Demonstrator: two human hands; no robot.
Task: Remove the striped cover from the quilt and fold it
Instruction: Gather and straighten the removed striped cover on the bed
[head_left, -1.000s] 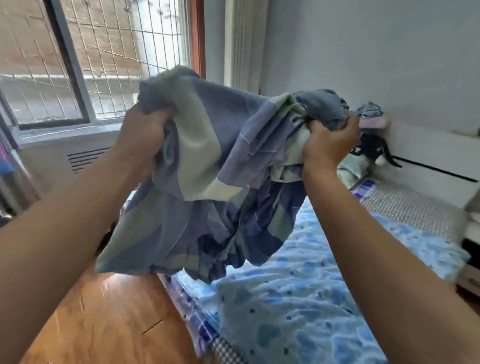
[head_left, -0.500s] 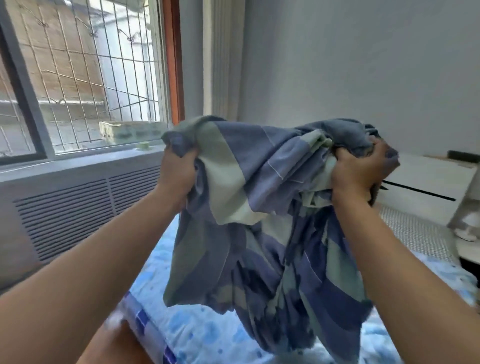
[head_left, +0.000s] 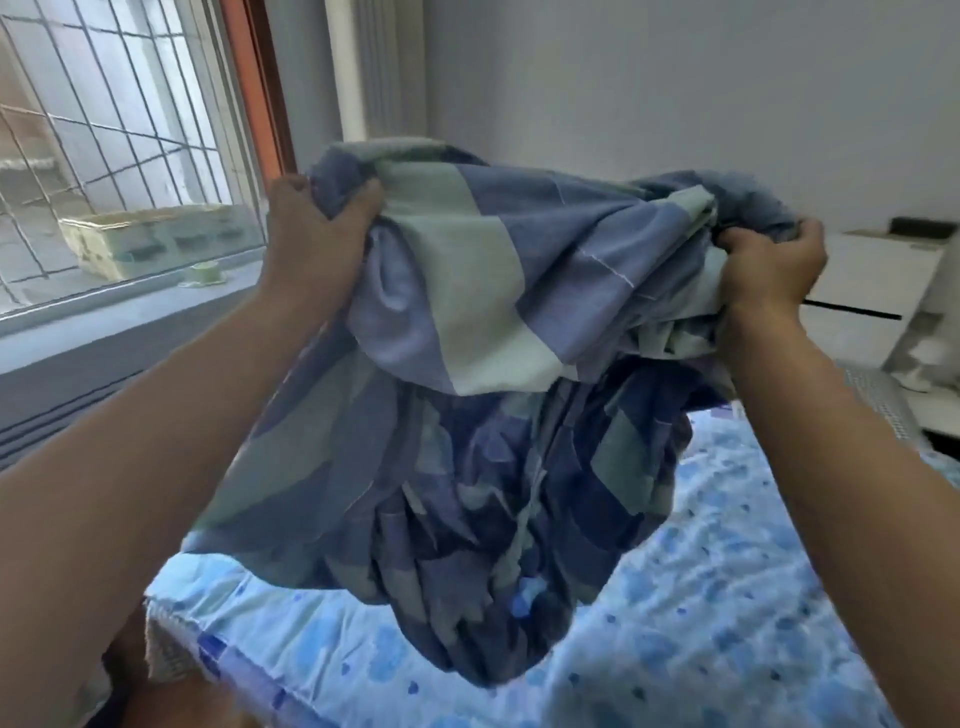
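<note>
A person is standing at the side of a bed, holding the striped cover (head_left: 498, 322) up in the air with both arms stretched out in front. The left hand (head_left: 311, 234) is gripping a bunched fistful of the cloth at its upper left end, fingers curled over the top and thumb pressing in from the right. The right hand (head_left: 769, 265) is clutching another gathered wad at the upper right end, knuckles facing up and fingers wrapped tightly round the fabric. Between the two fists the cover, in wide blue, pale green and lilac bands, is stretching across in a loose fold, and the rest is hanging below in a crumpled, twisted mass. Its lowest part is dangling just above the bed, and I cannot tell whether it is touching. Under it the bed sheet (head_left: 701, 597) is lying flat, light blue with darker blue blotches, reaching from the near edge towards the far right. To the left a barred window (head_left: 119, 130) is letting in daylight, with a pale rectangular planter (head_left: 156, 239) sitting beyond the glass and a small green dish (head_left: 203, 274) resting on the grey sill (head_left: 119, 306). A white cabinet (head_left: 878, 291) is standing against the far wall (head_left: 675, 78) to the right, beyond the right hand.
</note>
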